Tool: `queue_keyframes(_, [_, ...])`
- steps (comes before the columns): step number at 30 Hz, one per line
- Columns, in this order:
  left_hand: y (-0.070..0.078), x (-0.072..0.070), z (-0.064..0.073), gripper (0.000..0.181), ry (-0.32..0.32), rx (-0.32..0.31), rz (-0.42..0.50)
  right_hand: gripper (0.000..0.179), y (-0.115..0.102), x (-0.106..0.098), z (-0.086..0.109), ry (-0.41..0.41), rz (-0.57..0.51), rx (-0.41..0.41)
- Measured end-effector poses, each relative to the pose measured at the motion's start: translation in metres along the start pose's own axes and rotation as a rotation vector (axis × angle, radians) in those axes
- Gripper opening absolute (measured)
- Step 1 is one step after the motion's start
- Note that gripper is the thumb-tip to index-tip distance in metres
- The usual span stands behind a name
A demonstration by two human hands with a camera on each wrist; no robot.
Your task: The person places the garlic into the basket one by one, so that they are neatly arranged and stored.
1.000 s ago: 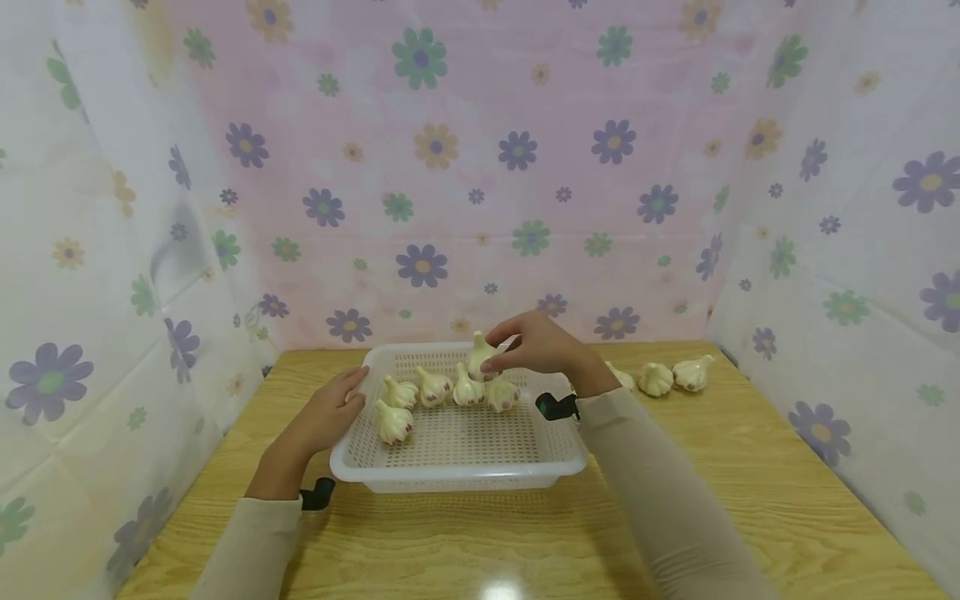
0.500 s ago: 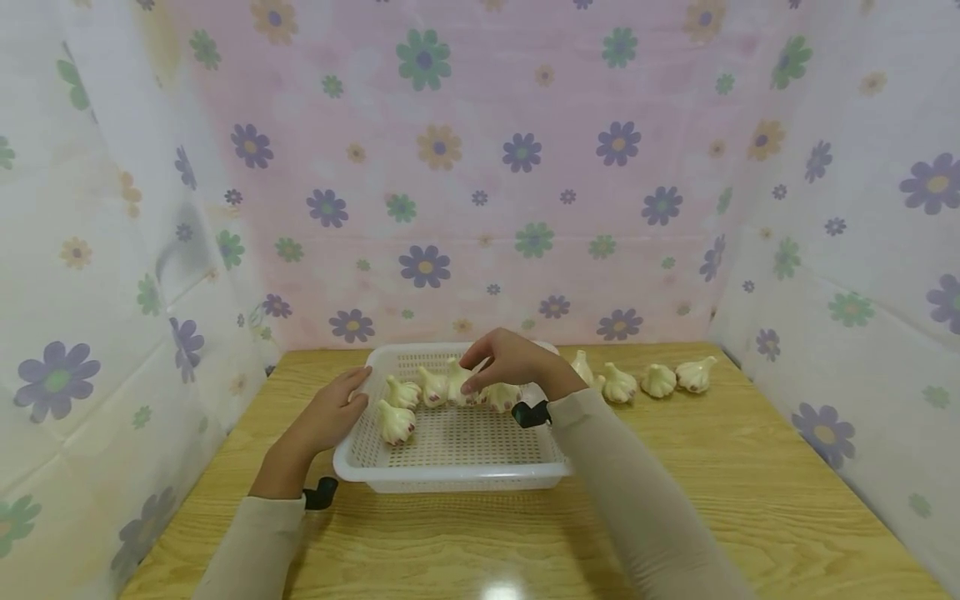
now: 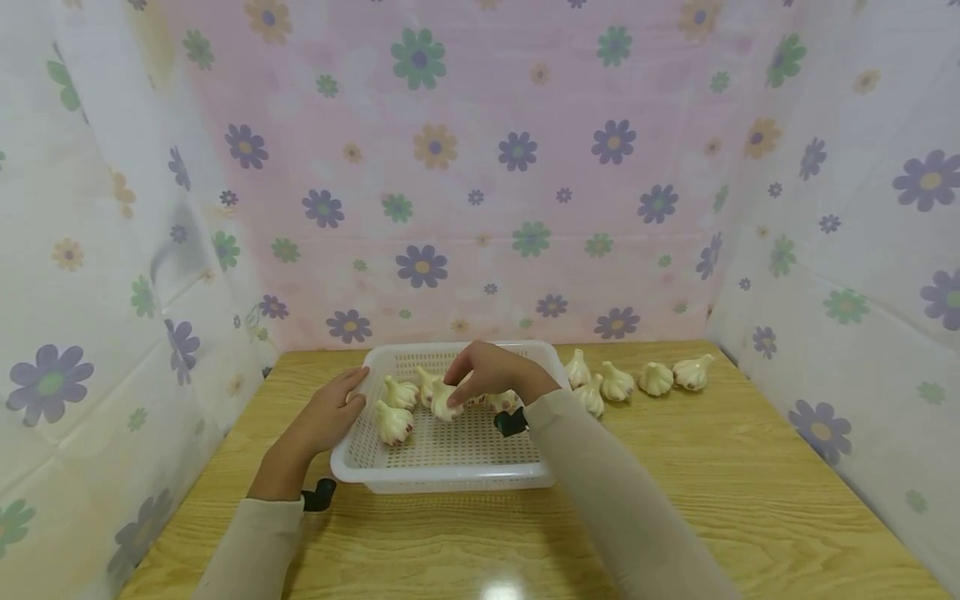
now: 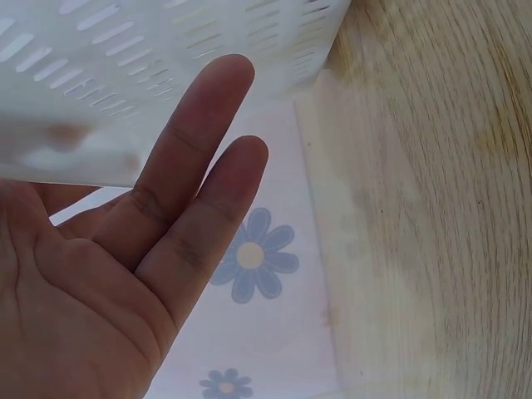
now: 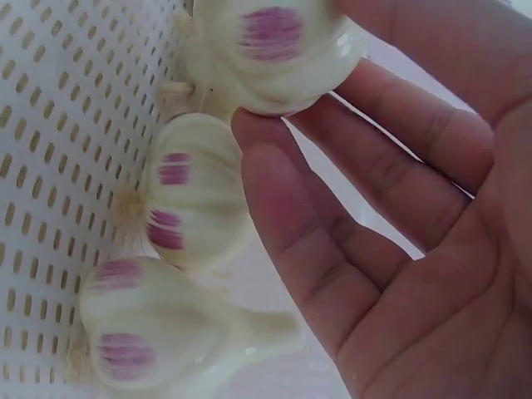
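In the head view a white plastic basket [image 3: 450,473] with slotted sides and floor stands on the table. My right hand [image 3: 491,371] is inside it and pinches a garlic bulb [image 3: 445,403] between thumb and fingers, low over the floor. The right wrist view shows this bulb's purple-marked base [image 5: 270,37] at the fingertips. Other garlic bulbs lie about it: one at the front left [image 3: 394,423], one behind that [image 3: 400,392], and more partly hidden by my right hand. My left hand [image 3: 330,412] rests on the basket's left rim, with straight fingers [image 4: 195,133] beside its outer wall.
Right of the basket, several garlic bulbs [image 3: 656,380] lie loosely in a row on the wooden table [image 3: 720,475]. Flower-patterned cloth [image 3: 480,200] surrounds the table at the back and both sides.
My right hand has moved left and down with the garlic bulb, from above the bulbs at the back to lower in the basket. My left hand stays on the rim.
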State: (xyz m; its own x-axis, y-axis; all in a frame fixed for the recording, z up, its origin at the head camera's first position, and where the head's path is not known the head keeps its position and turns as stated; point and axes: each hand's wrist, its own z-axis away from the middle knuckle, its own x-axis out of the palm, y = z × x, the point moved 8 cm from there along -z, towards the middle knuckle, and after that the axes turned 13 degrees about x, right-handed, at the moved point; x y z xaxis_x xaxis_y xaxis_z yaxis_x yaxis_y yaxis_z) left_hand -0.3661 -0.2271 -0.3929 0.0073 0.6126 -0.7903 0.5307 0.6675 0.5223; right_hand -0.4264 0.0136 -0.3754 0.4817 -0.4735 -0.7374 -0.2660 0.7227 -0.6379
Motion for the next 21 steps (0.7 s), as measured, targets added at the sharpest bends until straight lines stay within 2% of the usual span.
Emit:
queue_keyframes(7, [-0.001,0.001,0.001,0.058,0.008,0.02,-0.01,0.038,-0.003,0.009,-0.004,-0.015,-0.001,0.038])
queue_keyframes(14, [-0.002,0.0,0.001,0.057,0.007,0.013,-0.002,0.029,-0.005,0.017,-0.01,0.003,0.061,0.048])
queue_keyframes(21, [-0.002,0.0,0.001,0.058,0.008,0.008,-0.001,0.02,-0.007,0.024,-0.013,0.005,0.031,0.083])
